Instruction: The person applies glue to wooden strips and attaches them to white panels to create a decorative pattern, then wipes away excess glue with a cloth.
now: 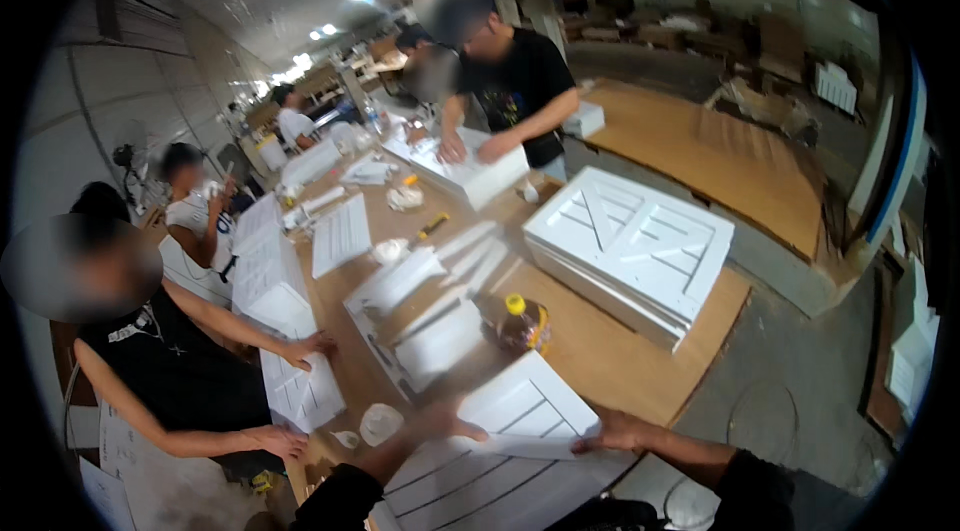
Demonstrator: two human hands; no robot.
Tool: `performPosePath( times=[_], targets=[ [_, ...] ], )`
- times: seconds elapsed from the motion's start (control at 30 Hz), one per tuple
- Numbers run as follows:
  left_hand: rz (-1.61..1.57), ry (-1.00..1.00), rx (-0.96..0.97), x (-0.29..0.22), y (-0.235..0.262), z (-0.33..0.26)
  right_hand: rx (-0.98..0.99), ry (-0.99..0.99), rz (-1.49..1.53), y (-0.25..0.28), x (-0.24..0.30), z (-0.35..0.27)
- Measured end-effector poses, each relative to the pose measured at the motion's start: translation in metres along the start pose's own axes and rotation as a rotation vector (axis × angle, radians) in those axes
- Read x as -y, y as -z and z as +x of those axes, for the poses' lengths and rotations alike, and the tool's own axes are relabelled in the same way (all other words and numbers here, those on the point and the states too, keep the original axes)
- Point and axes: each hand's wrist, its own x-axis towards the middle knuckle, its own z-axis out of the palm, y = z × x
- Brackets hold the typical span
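At the near edge of the table a white grooved panel (460, 486) lies in front of me, its dark slots running at a slant. Across it is a white strip (535, 446), one end at each of my hands. My left hand (450, 421), blurred by motion, closes at the strip's left end. The fingers of my right hand (612, 431) wrap round its right end, against the panel's edge. Just beyond stands a bottle with a yellow cap (524, 323), holding a dark yellowish liquid. Loose white boards (440, 341) lie left of the bottle.
A white box-like cabinet (630, 246) with slatted doors stands at the table's right. On the left a co-worker's hands (290, 441) rest on another white panel (300, 391); across the table another co-worker handles a white frame (485, 176). A yellow-handled tool (432, 226) lies mid-table.
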Motion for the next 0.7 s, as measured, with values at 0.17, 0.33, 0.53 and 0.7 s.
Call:
performPosePath(
  times=[0.17,0.33,0.53,0.7],
  targets=[
    [0.034,0.178,0.03,-0.021,0.012,-0.004,0.011,-0.089,-0.051,0.008,0.012,-0.005],
    [-0.001,0.12,-0.081,-0.021,0.016,0.003,-0.025,-0.132,-0.102,0.021,0.021,-0.001],
    [0.288,0.039,-0.407,-0.031,-0.015,-0.024,0.007,-0.166,0.059,0.005,0.001,-0.006],
    [0.272,0.044,-0.833,-0.106,-0.091,-0.105,-0.261,0.057,0.06,0.011,-0.002,-0.017]
  ],
)
